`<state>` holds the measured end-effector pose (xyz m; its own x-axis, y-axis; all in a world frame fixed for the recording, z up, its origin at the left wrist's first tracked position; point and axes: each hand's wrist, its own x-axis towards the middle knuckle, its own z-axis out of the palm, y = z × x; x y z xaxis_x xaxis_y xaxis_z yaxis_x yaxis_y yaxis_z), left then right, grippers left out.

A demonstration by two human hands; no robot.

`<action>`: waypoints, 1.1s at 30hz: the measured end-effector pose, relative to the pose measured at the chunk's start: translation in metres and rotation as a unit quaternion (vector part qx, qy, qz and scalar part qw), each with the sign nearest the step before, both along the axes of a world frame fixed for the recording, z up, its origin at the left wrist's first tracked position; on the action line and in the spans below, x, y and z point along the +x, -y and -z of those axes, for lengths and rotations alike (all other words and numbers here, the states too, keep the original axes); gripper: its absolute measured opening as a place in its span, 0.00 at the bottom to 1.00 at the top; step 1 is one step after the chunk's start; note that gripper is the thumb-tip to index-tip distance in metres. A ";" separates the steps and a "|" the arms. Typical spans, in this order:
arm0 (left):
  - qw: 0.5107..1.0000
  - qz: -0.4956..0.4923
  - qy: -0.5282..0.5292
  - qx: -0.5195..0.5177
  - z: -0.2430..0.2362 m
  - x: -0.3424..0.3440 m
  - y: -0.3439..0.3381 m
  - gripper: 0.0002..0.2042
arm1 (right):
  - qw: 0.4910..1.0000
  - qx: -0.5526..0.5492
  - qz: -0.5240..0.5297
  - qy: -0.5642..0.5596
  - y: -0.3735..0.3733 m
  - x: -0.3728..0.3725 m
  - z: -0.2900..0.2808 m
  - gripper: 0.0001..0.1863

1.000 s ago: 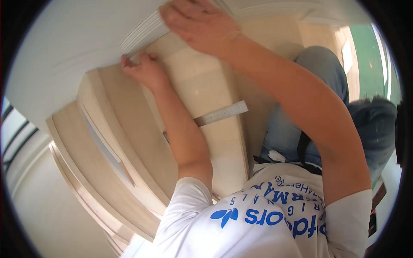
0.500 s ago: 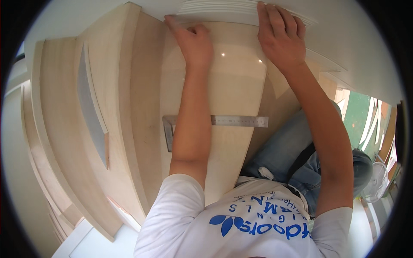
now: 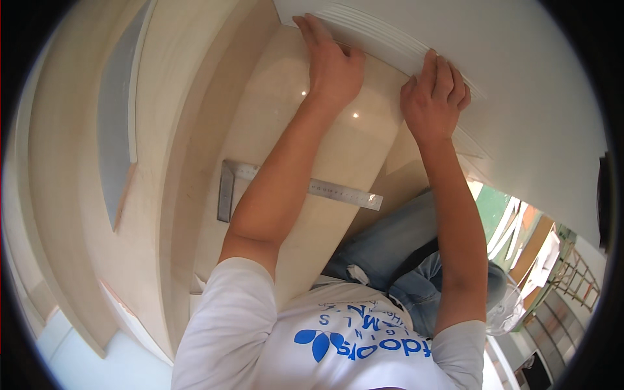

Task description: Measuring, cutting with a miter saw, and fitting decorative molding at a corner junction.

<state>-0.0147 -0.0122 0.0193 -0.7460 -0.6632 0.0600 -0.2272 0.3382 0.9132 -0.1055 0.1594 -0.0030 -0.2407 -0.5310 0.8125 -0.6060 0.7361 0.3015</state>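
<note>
A white grooved moulding strip [image 3: 383, 44] runs along the foot of the white wall, at the back edge of a glossy beige step. My left hand [image 3: 335, 75] holds its left end, two fingers stretched along it and the thumb bent lower down. Farther right, my right hand [image 3: 432, 107] has its fingers curled over the strip; their undersides are hidden. Beneath my left forearm a metal try square [image 3: 344, 193] lies flat on the step, its thick stock [image 3: 225, 192] to the left and the middle of its blade covered by the arm.
Pale wooden steps [image 3: 146, 188] go down on the left, one carrying a grey board [image 3: 120, 110]. The white wall [image 3: 526, 84] rises at the upper right. My bent leg in jeans [image 3: 396, 240] rests beside the step. Offcuts and a metal rack [image 3: 575, 279] stand at the right.
The view has turned and shifted, so the steps and try square appear tilted and farther left. Both hands stay on the strip; the right hand's fingers look more bent.
</note>
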 end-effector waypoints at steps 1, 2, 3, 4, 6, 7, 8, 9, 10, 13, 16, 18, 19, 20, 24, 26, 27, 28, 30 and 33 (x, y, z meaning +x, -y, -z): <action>1.000 0.003 -0.011 0.011 0.000 0.000 0.000 0.46 | 1.000 0.002 0.001 -0.004 0.001 0.000 0.000 0.23; 1.000 0.002 -0.003 0.016 0.000 0.000 0.000 0.46 | 1.000 0.009 0.007 -0.001 0.000 0.000 -0.001 0.23; 1.000 0.001 -0.006 0.016 0.000 0.000 0.000 0.46 | 1.000 0.008 -0.001 -0.003 0.000 0.000 -0.002 0.24; 1.000 0.001 -0.009 0.023 0.000 0.000 0.000 0.46 | 1.000 0.014 -0.003 0.001 -0.001 0.001 -0.003 0.24; 1.000 -0.008 -0.022 0.008 -0.002 0.000 0.000 0.48 | 1.000 0.029 -0.008 0.009 -0.003 0.002 -0.006 0.24; 1.000 -0.006 -0.007 0.025 -0.003 0.000 0.000 0.49 | 0.999 0.039 -0.012 0.013 -0.004 0.003 -0.009 0.25; 0.999 -0.005 -0.026 0.029 -0.004 0.001 0.000 0.49 | 0.999 0.050 -0.014 0.015 -0.005 0.005 -0.012 0.25; 0.998 0.000 -0.025 0.055 -0.005 0.002 0.000 0.49 | 0.997 0.069 -0.017 0.025 -0.004 0.007 -0.018 0.25; 0.996 0.007 -0.026 0.081 -0.005 0.004 0.000 0.49 | 0.995 0.091 -0.019 0.034 -0.004 0.009 -0.025 0.25; 0.995 0.006 -0.016 0.100 -0.003 0.006 -0.001 0.48 | 0.980 0.164 -0.074 0.081 0.005 0.014 -0.065 0.26; 0.999 0.007 -0.039 0.024 0.003 0.006 -0.002 0.46 | 0.963 0.199 -0.182 0.003 0.038 0.003 -0.126 0.27; 0.999 -0.003 -0.043 0.016 0.007 0.006 -0.003 0.47 | 0.944 0.197 -0.251 -0.083 0.073 -0.008 -0.167 0.21; 0.999 -0.002 -0.034 0.024 0.008 0.006 -0.004 0.47 | 0.925 0.224 -0.282 -0.122 0.091 -0.014 -0.185 0.19; 0.999 -0.004 -0.036 0.026 0.009 0.007 -0.004 0.47 | 0.904 0.260 -0.309 -0.139 0.111 -0.018 -0.198 0.17; 0.998 -0.006 -0.050 0.040 0.005 0.008 -0.004 0.47 | 0.843 0.379 -0.326 -0.199 0.156 -0.018 -0.222 0.12; 0.997 -0.004 -0.055 0.054 0.002 0.009 -0.003 0.47 | 0.831 0.435 -0.301 -0.175 0.160 -0.013 -0.224 0.13; 0.996 -0.003 -0.059 0.062 0.000 0.009 -0.003 0.47 | 0.830 0.444 -0.294 -0.164 0.160 -0.012 -0.224 0.14; 0.995 -0.002 -0.070 0.071 -0.001 0.010 -0.003 0.47 | 0.829 0.448 -0.294 -0.161 0.160 -0.012 -0.225 0.14; 0.995 -0.006 -0.070 0.065 -0.002 0.010 -0.003 0.47 | 0.825 0.450 -0.302 -0.158 0.159 -0.014 -0.225 0.15; 0.996 -0.012 -0.081 0.035 0.000 0.006 -0.004 0.47 | 0.826 0.443 -0.312 -0.155 0.157 -0.022 -0.221 0.15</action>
<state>-0.0086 -0.0083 0.0195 -0.7136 -0.6879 0.1323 -0.0815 0.2692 0.9596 -0.1270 0.0026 0.2181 0.4516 -0.8922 0.0100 -0.5772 -0.2836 0.7658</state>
